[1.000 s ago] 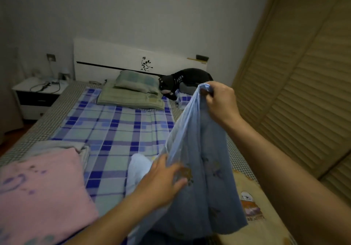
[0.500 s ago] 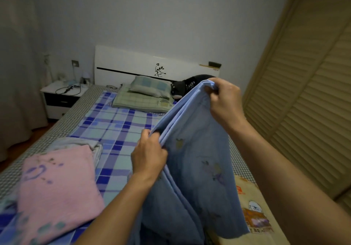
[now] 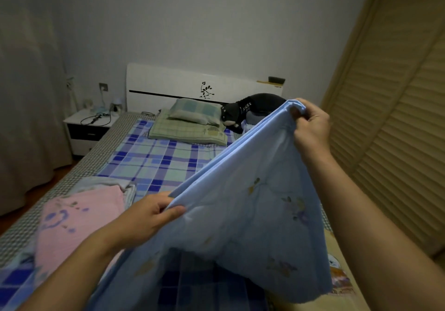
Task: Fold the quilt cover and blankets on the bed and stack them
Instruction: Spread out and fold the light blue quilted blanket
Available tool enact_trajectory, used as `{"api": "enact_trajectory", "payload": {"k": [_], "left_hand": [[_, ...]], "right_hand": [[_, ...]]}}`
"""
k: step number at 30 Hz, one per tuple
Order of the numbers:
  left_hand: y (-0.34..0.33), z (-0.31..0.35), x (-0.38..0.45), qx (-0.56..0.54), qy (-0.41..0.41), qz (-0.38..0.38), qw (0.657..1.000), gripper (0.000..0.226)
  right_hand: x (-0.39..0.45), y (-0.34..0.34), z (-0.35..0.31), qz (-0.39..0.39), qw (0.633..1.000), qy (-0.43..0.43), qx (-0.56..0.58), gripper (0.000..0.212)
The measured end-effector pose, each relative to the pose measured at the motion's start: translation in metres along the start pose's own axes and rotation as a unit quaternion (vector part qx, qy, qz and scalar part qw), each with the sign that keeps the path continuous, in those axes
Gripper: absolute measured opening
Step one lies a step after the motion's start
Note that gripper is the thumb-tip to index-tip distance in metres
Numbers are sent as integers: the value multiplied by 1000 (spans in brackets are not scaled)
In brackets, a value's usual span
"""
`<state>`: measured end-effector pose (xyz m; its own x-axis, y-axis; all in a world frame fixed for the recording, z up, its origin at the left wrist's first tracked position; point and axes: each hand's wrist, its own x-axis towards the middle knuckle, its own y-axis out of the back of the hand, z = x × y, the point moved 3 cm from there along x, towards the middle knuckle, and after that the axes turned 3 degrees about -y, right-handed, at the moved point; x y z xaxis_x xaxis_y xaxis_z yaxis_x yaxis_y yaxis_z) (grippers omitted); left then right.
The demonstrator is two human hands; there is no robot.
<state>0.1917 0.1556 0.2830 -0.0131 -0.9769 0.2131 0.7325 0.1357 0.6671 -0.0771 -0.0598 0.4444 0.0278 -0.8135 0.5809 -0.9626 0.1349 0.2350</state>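
Here the left hand (image 3: 149, 214) pinches the near end of the light blue quilt cover (image 3: 240, 214), and the right hand (image 3: 310, 127) grips its far corner higher up, so one edge is stretched above the bed (image 3: 154, 161). A folded pink blanket (image 3: 77, 219) lies by the bed's left edge (probably finished). Next, I think, the corners must meet evenly.

Pale blue floral-print quilt cover (image 3: 243, 216); folded pink blanket with purple motifs (image 3: 77, 221); blue-and-white plaid bed sheet (image 3: 156, 159); green checked pillow (image 3: 195, 110).
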Motion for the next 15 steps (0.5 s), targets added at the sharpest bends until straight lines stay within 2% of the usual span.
{"api": "enact_trajectory", "payload": {"k": [2, 4, 5, 7, 10, 13, 15], "left_hand": [[-5, -11, -4, -8, 24, 51, 998, 26], [-5, -34, -3, -35, 74, 149, 985, 25], [-5, -45, -4, -46, 99, 165, 980, 26], [-6, -57, -5, -66, 101, 117, 986, 31], [0, -57, -10, -145, 103, 14, 984, 31], [12, -57, -9, -167, 125, -25, 978, 24], [13, -50, -8, -169, 121, -34, 978, 32]], "right_hand": [[-4, 0, 6, -63, 998, -6, 6, 38], [-13, 5, 8, -180, 982, -36, 31, 28], [-20, 7, 9, -243, 968, -48, 40, 28], [-30, 11, 15, -335, 940, -66, 29, 39], [-40, 14, 39, -399, 912, -99, -3, 66], [-50, 19, 62, -402, 910, -89, -47, 62], [-57, 21, 72, -353, 931, -94, -29, 54]]}}
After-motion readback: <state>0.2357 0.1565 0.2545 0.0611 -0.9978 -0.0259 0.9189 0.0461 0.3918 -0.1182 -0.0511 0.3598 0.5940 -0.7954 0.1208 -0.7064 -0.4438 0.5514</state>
